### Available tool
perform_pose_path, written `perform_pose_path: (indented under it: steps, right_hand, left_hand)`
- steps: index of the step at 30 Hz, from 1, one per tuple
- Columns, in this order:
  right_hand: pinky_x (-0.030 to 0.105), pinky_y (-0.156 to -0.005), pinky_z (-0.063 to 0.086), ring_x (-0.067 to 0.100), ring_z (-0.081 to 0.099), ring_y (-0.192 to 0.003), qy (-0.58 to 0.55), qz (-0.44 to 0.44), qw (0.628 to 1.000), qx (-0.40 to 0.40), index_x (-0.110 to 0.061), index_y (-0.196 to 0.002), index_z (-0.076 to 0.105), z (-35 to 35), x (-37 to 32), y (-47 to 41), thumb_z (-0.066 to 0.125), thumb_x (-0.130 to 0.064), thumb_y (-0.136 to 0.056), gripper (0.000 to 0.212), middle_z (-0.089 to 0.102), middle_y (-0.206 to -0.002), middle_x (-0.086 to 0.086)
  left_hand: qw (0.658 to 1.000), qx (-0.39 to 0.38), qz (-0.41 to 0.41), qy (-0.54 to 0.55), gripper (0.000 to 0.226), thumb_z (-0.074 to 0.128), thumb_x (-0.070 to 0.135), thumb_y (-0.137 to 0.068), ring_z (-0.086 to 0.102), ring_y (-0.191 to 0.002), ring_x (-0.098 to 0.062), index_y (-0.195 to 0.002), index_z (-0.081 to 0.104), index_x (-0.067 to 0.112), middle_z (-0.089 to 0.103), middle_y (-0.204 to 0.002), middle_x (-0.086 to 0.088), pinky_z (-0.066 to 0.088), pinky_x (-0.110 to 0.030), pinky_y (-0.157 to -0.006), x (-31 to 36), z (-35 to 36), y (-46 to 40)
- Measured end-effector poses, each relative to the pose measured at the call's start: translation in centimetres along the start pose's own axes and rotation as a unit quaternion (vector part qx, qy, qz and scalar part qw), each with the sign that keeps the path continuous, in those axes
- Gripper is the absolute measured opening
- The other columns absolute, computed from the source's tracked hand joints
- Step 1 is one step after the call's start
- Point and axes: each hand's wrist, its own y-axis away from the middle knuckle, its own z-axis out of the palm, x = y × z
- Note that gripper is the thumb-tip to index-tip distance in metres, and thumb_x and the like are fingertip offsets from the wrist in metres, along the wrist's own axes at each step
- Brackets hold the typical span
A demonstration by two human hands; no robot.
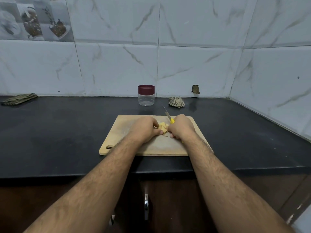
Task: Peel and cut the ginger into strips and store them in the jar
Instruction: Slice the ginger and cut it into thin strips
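While both forearms reach in from the near edge of the black countertop (58,132), the hands meet over the middle of the wooden cutting board (124,130). The left hand (144,130) curls its fingers and thumb round the pale yellow ginger (162,126), pinning it on the board. The right hand (181,128) is clenched round the yellow handle of the knife (170,118), whose thin blade points up and away toward the wall, tilted to the left, above the ginger.

The board lies near the counter's front edge, its hanging hole (109,146) at the near left corner. Bare board shows to the left of the hands and along the near side. Behind the board, well apart from it, the clear jar (146,98) stands upright with its dark red lid (146,89) on, close to the tiled wall (117,64). A crumpled striped cloth (176,102) lies to the right of the jar, and a folded cloth (18,99) rests at the far left by the wall. Open counter spreads to both sides of the board; on the right it runs to the corner where the side wall meets it. No writing or label can be read on the jar or elsewhere.
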Motion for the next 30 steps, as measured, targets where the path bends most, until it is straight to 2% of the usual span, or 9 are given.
perform_pose_path:
  steps: [4,7,11,13,16,19,24,27,30]
  right_hand:
    - [0.035,-0.064,0.058,0.014,0.061,-0.05,-0.023,-0.021,0.999,0.009,-0.012,-0.085,0.063,-1.0,0.7,1.2,0.057,-0.012,-0.087,0.006,0.068,-0.056,0.001]
    - [0.034,-0.062,0.053,0.023,0.063,-0.067,-0.005,-0.049,0.999,0.015,-0.011,-0.078,0.064,-1.9,1.2,2.7,0.061,-0.015,-0.088,0.011,0.066,-0.069,0.004]
    - [0.026,-0.054,0.042,0.023,0.061,-0.079,0.036,-0.073,0.997,-0.015,-0.008,-0.093,0.066,-2.6,1.3,4.4,0.055,-0.006,-0.088,0.013,0.062,-0.082,0.003]
    - [0.029,-0.055,0.045,0.024,0.061,-0.073,0.049,-0.08,0.995,-0.024,-0.005,-0.092,0.066,-2.9,1.2,5.3,0.053,-0.003,-0.086,0.015,0.064,-0.077,0.006]
    - [0.037,-0.062,0.059,0.026,0.07,-0.065,0.05,-0.082,0.994,-0.051,-0.005,-0.086,0.063,-3.5,1.0,6.7,0.045,0.002,-0.082,0.02,0.07,-0.067,0.011]
    - [0.035,-0.063,0.06,0.023,0.068,-0.052,0.052,-0.074,0.991,-0.103,-0.013,-0.083,0.052,-4.3,0.7,8.1,0.038,0.002,-0.084,0.02,0.07,-0.06,0.009]
    - [0.035,-0.062,0.059,0.024,0.072,-0.058,0.04,-0.047,0.987,-0.147,-0.012,-0.099,0.051,-4.7,0.5,9.3,0.037,-0.001,-0.089,0.02,0.069,-0.059,0.011]
    - [0.041,-0.07,0.06,0.026,0.074,-0.067,0.043,-0.037,0.985,-0.165,-0.006,-0.097,0.055,-4.6,0.4,9.9,0.036,-0.002,-0.09,0.02,0.07,-0.062,0.012]
    - [0.042,-0.073,0.06,0.026,0.075,-0.068,0.05,-0.029,0.983,-0.176,-0.007,-0.096,0.055,-4.5,0.5,10.2,0.035,-0.003,-0.09,0.022,0.07,-0.06,0.011]
  left_hand:
    - [0.999,0.048,0.012,0.001,0.025,0.07,0.036,-0.088,0.063,-0.097,-0.016,-0.106,0.075,0.02,0.072,-0.103,0.002,0.048,-0.029,-0.078,0.2,0.2,1.3]
    - [0.997,0.082,0.007,0.0,0.016,0.066,0.029,-0.091,0.063,-0.093,-0.015,-0.099,0.076,0.019,0.073,-0.098,0.003,0.044,-0.026,-0.074,0.3,0.2,2.2]
    - [0.993,0.113,-0.011,-0.018,0.014,0.065,0.03,-0.092,0.062,-0.09,-0.018,-0.093,0.075,0.02,0.072,-0.092,0.003,0.044,-0.027,-0.073,0.3,-0.2,3.0]
    - [0.993,0.114,-0.017,-0.033,0.014,0.064,0.029,-0.092,0.062,-0.09,-0.019,-0.092,0.075,0.019,0.071,-0.091,0.002,0.042,-0.027,-0.072,0.3,-0.4,3.5]
    - [0.992,0.113,-0.024,-0.05,0.014,0.062,0.025,-0.09,0.061,-0.086,-0.02,-0.087,0.074,0.019,0.07,-0.087,0.001,0.042,-0.027,-0.069,0.1,-0.7,4.0]
    - [0.991,0.109,-0.039,-0.067,0.015,0.063,0.026,-0.089,0.058,-0.079,-0.02,-0.082,0.073,0.017,0.069,-0.083,0.0,0.043,-0.028,-0.067,0.3,-1.2,4.6]
    - [0.995,0.085,-0.036,-0.029,0.009,0.07,0.024,-0.087,0.057,-0.081,-0.013,-0.084,0.076,0.018,0.073,-0.092,0.003,0.041,-0.025,-0.069,0.7,-1.3,4.7]
    - [0.997,0.067,-0.039,-0.004,0.01,0.075,0.028,-0.084,0.054,-0.079,-0.009,-0.085,0.077,0.019,0.072,-0.09,0.006,0.039,-0.024,-0.07,1.0,-1.2,4.7]
    - [0.996,0.081,-0.047,-0.011,0.007,0.072,0.025,-0.084,0.061,-0.083,-0.014,-0.081,0.076,0.019,0.072,-0.087,0.005,0.046,-0.027,-0.071,1.2,-1.2,4.7]
